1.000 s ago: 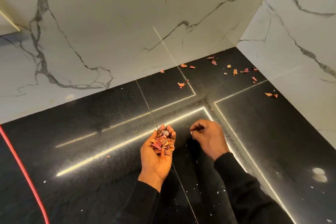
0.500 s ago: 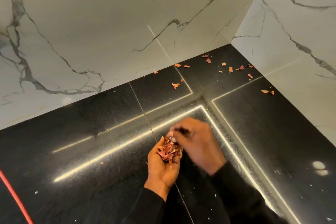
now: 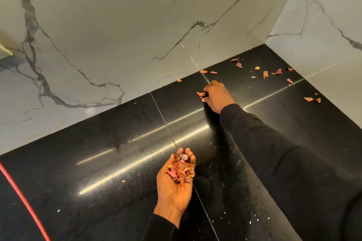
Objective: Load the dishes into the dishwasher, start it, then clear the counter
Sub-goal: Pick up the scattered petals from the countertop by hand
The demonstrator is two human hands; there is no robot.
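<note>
**Scraps collected from the black counter**

The left hand [image 3: 175,182] is held palm up over the black polished stone counter [image 3: 98,172], toward its front part. The hand is cupped, and its fingers bend up a little around a heap of dry pink and orange petal-like scraps [image 3: 181,168]. The heap fills the palm and the base of the fingers.

The right hand [image 3: 218,96] is stretched far forward, close to the white marble wall with grey veins [image 3: 117,25]. Its back faces the camera and its fingers are curled down to the counter. The fingertips are at one flat pink-orange scrap [image 3: 201,94], which sticks out on their left side. Whether they pinch it or only touch it, I cannot tell. A thin ring [image 3: 222,84] is on one finger.

More loose scraps [image 3: 265,74] lie scattered on the counter in the corner where the two walls meet, beyond the right hand and apart from it. Two further pieces [image 3: 311,99] lie near the right wall, and one tiny piece [image 3: 123,181] lies to the left of the left hand. Small white crumbs [image 3: 223,185] are spread over the counter. A red cord [image 3: 23,197] runs across its left front part.
</note>
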